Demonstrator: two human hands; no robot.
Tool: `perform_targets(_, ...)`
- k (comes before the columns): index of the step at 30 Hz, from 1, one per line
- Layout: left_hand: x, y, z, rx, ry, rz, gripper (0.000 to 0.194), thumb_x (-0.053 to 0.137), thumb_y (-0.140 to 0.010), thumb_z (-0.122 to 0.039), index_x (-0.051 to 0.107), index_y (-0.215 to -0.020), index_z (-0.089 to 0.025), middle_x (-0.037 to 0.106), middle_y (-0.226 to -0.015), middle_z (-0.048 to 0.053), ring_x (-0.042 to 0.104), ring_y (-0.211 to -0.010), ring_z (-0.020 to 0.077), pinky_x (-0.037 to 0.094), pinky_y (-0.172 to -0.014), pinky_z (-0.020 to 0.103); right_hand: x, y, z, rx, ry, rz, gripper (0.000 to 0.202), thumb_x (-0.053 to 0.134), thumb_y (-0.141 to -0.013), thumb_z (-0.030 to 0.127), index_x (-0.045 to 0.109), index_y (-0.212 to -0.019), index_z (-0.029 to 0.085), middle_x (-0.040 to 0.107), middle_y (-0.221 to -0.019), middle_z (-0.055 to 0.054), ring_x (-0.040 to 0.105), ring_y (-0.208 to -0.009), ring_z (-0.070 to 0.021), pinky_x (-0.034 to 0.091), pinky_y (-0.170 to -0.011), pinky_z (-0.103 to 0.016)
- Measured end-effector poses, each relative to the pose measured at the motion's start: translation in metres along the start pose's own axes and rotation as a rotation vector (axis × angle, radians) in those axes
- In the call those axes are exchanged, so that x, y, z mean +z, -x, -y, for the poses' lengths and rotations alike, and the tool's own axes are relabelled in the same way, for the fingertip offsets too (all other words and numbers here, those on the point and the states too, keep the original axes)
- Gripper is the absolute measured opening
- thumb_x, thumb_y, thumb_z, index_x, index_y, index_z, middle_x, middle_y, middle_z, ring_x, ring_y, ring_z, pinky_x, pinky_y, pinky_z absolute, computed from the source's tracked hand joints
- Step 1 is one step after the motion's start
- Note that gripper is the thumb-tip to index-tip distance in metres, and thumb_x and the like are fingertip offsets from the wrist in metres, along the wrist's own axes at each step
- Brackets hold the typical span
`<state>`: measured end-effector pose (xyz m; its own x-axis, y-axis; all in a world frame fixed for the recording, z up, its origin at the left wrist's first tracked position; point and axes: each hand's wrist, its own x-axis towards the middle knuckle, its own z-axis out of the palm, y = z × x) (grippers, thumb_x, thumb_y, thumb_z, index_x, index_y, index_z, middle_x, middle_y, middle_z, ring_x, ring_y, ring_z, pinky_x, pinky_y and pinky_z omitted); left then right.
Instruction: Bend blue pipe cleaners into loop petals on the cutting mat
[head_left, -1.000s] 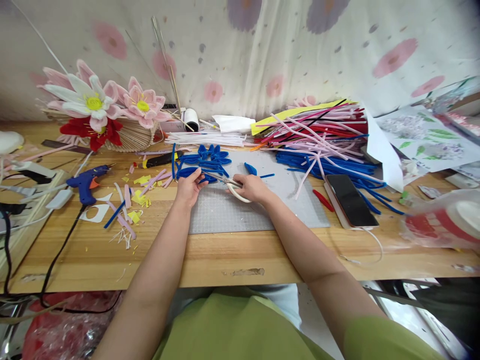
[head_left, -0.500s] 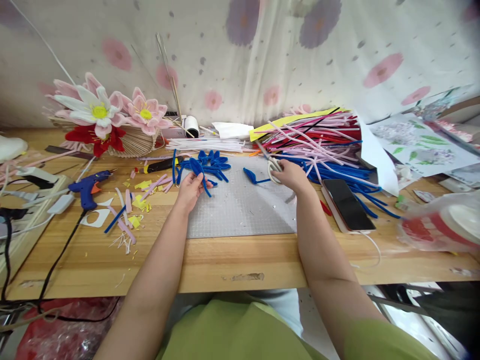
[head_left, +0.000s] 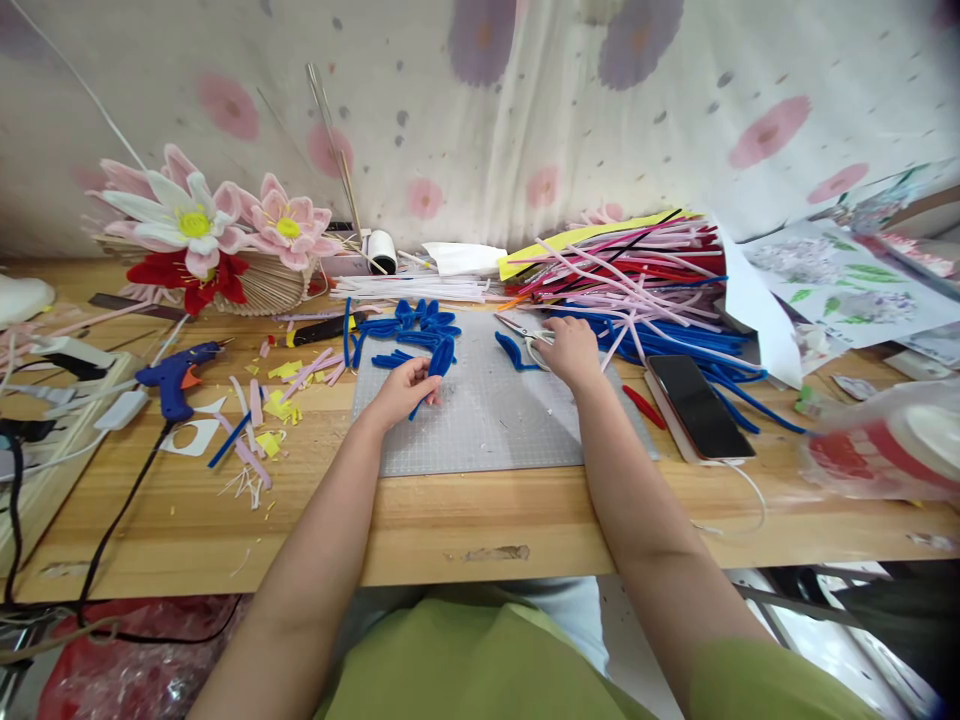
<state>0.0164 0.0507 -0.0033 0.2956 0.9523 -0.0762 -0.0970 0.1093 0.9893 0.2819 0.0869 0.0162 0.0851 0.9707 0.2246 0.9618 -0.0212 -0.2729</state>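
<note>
My left hand [head_left: 409, 388] pinches a blue pipe-cleaner petal [head_left: 442, 357], its looped end pointing up and its stem end hanging below my fingers. My right hand [head_left: 570, 350] is at the right of the grey cutting mat [head_left: 480, 430], its fingers on the pale handles of a pair of scissors [head_left: 517, 328]. The scissors' blades point to the far left, low over the mat. Close under them lies another blue petal [head_left: 510, 350]. A cluster of finished-looking blue petals [head_left: 424, 318] rests at the mat's far left.
Blue pipe cleaners [head_left: 675, 345] and a pink bundle [head_left: 630, 265] lie behind my right hand. A phone [head_left: 697, 405] and a bagged cup [head_left: 892, 440] stand at right. On the left are a glue gun [head_left: 176, 380], yellow and pink scraps [head_left: 281, 405] and fuzzy flowers [head_left: 195, 225].
My left hand has moved right and nearer with the blue petal, turning it more upright. My right hand has lowered slightly to the left with the scissors, whose blades now point more sideways.
</note>
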Motion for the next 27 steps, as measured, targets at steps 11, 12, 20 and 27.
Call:
perform_targets(11,0.004,0.005,-0.005,-0.169,-0.089,0.147,0.015,0.065,-0.062,-0.02,0.057,-0.074,-0.016,0.06,-0.06,0.001,0.054,-0.045,0.0113,0.045,-0.041,0.023,0.019,0.024,0.071,-0.381,-0.793,0.503,0.031,0.04,-0.084,0.043,0.048,-0.069,0.016,0.049,-0.064,0.002,0.043,-0.061,-0.0088,0.034,-0.063,-0.023)
perform_targets(12,0.005,0.005,-0.005,-0.164,-0.113,0.147,0.017,0.065,-0.064,-0.022,0.057,-0.077,-0.015,0.061,-0.063,0.002,0.054,-0.045,0.0107,0.042,-0.039,0.022,0.021,0.025,0.07,-0.392,-0.801,0.517,0.03,0.041,-0.084,0.041,0.048,-0.069,0.016,0.048,-0.063,0.002,0.042,-0.061,-0.0086,0.034,-0.062,-0.023)
perform_targets(20,0.006,0.007,-0.006,-0.149,-0.2,0.211,0.03,0.066,-0.069,-0.04,0.054,-0.079,-0.013,0.059,-0.061,-0.001,0.043,-0.04,0.003,0.032,-0.034,0.016,0.025,0.032,0.074,-0.382,-1.153,0.748,0.034,0.047,-0.082,0.046,0.044,-0.066,0.017,0.037,-0.055,0.006,0.03,-0.05,-0.0058,0.024,-0.05,-0.021)
perform_targets(27,0.009,0.004,-0.003,-0.205,-0.113,0.097,0.038,0.073,-0.061,-0.042,0.055,-0.078,-0.013,0.064,-0.064,0.002,0.051,-0.043,0.0066,0.042,-0.038,0.019,0.031,0.034,0.079,-0.277,-1.308,0.71,0.036,0.054,-0.076,0.048,0.043,-0.063,0.017,0.033,-0.049,0.008,0.025,-0.047,-0.0049,0.019,-0.048,-0.022)
